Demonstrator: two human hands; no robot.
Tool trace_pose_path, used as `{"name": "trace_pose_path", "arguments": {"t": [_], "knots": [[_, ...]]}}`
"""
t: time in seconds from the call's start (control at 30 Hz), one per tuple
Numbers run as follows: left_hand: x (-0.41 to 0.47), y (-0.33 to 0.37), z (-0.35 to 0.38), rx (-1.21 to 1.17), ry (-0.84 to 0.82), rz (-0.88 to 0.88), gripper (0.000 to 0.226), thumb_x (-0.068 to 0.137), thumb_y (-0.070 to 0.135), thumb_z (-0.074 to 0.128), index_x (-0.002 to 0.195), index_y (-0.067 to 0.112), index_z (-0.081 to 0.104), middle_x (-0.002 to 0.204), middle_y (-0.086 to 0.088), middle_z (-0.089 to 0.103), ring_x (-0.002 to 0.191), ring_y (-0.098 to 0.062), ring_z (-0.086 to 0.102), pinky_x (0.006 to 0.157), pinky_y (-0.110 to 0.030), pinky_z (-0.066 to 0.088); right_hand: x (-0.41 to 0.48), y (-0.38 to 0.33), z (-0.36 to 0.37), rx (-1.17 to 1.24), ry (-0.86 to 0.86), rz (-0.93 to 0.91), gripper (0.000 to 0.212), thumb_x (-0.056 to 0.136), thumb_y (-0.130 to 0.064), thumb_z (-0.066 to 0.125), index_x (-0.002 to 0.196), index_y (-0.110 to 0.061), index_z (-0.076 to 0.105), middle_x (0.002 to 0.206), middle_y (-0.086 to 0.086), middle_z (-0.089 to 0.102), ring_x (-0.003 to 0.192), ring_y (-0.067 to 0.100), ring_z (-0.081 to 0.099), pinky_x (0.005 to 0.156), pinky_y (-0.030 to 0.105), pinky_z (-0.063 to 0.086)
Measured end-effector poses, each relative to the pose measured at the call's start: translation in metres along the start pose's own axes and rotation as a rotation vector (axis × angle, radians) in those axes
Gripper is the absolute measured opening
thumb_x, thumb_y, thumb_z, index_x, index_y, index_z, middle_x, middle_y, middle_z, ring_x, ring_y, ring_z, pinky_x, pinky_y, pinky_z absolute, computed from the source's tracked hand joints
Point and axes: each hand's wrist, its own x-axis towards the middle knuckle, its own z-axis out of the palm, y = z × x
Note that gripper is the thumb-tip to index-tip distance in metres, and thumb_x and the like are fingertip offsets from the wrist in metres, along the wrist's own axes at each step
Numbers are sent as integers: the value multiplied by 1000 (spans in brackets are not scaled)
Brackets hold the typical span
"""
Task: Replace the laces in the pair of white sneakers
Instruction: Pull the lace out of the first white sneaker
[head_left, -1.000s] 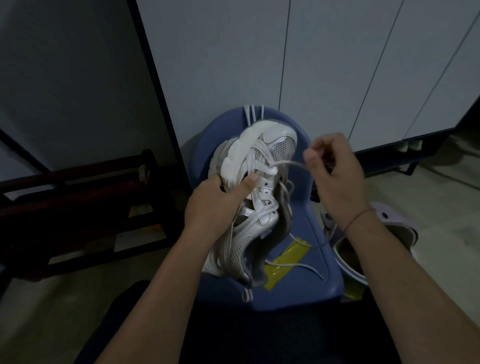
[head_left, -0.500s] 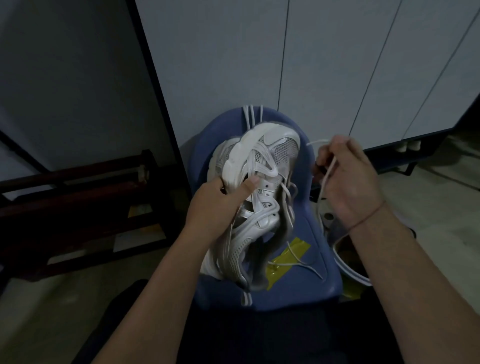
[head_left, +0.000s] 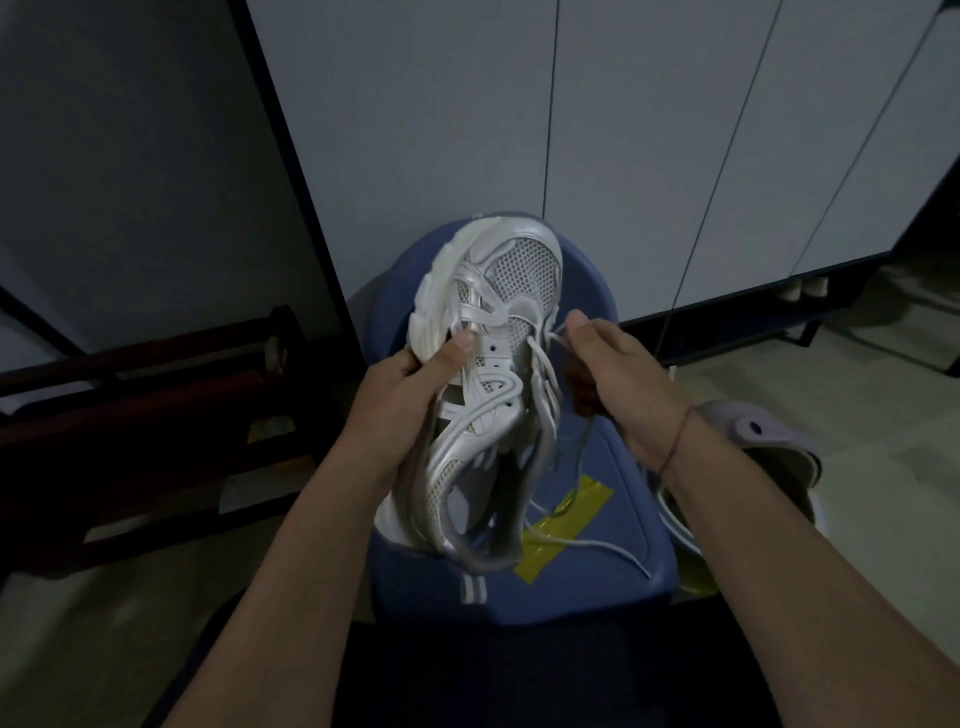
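Head view: the right hand (head_left: 618, 384) is closed in a pinch, thumb and forefinger nipping a flat white lace (head_left: 551, 339) just where it leaves the toe-end rows, the fingertips almost touching the shoe. Directly to its left is the white-and-silver mesh sneaker (head_left: 493, 415), held toe away from the person and heel down. On the far side of that, the left hand (head_left: 405, 395) grips it by the sole edge, thumb laid across the upper. Beside that thumb a couple of eyelets look bare, so I judge the step to be drawing the old lace out row by row, though threading a new one cannot be ruled out. The next move calls for a short steady pull on one crossing while the left hand holds the shoe firm. Below the right wrist the lace's loose end trails over the moulded blue plastic chair (head_left: 613, 519), past a strip of yellow tape (head_left: 566, 525). Right of the wrist sits a pale lilac clog (head_left: 753, 431). Half a second ago the right hand was off to the right, apart from the shoe, with the lace draped over it; it has since come in against the sneaker, which has turned its mesh toe more toward the camera. The left grip is unchanged.
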Motion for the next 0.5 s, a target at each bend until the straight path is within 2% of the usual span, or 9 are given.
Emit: {"name": "trace_pose_path", "arguments": {"t": [0.07,0.1,0.17,0.23,0.3,0.33,0.4,0.43,0.5], "knots": [[1,0,-2,-22,5,-13,38,84,38,69,110,10,73,98,-9,76,92,-25,73,84,-36,57,-1,-1,-1,-83,-36,-68,40,97,-36,46,82,1,49,55,-3,31,48,10,30,46,22,30],[2,0,-4,-29,11,-16,37,85,37,69,109,9,73,98,-10,76,92,-26,73,83,-37,57,-1,-2,-2,-61,5,-97,41,98,-31,47,83,7,51,53,-5,33,48,9,30,46,22,29],[4,0,-8,-40,32,-18,38,85,38,69,107,7,73,97,-11,76,92,-26,73,83,-36,57,1,-11,-12,218,133,-79,32,100,-22,43,77,-3,55,48,-10,33,43,6,27,43,19,27],[6,2,-12,-50,55,-21,41,85,41,69,106,6,73,97,-12,76,91,-26,73,80,-35,57,7,-17,-37,612,216,-66,36,101,-20,39,66,-16,43,48,-8,35,42,7,31,46,20,31],[7,3,-16,-53,61,-19,43,85,43,68,105,6,73,96,-11,76,90,-26,74,79,-34,56,10,-20,-57,870,190,-59,40,98,-28,40,61,-18,45,59,-4,52,57,11,52,64,26,44],[7,3,-17,-54,58,-17,43,85,43,68,106,6,73,96,-11,76,90,-26,74,81,-35,56,9,-18,-60,937,138,-44,41,94,-33,42,57,-19,52,70,-2,62,73,14,63,76,30,50],[7,2,-15,-60,46,-17,43,85,43,68,108,7,72,98,-11,76,92,-27,73,84,-37,56,5,-17,-55,1022,29,-6,42,88,-36,43,53,-20,57,83,0,71,93,20,69,90,37,53],[7,2,-13,-61,39,-19,43,85,43,69,108,7,72,98,-11,76,93,-27,73,85,-37,56,3,-17,-49,1071,0,9,45,91,-36,41,52,-18,57,77,1,70,88,21,71,88,41,54],[6,1,-7,-57,28,-25,43,85,43,69,107,7,73,98,-12,76,93,-27,73,86,-38,56,1,-20,-37,1117,-35,48,53,97,-34,36,51,-15,54,53,0,56,58,16,64,78,43,58]]}}
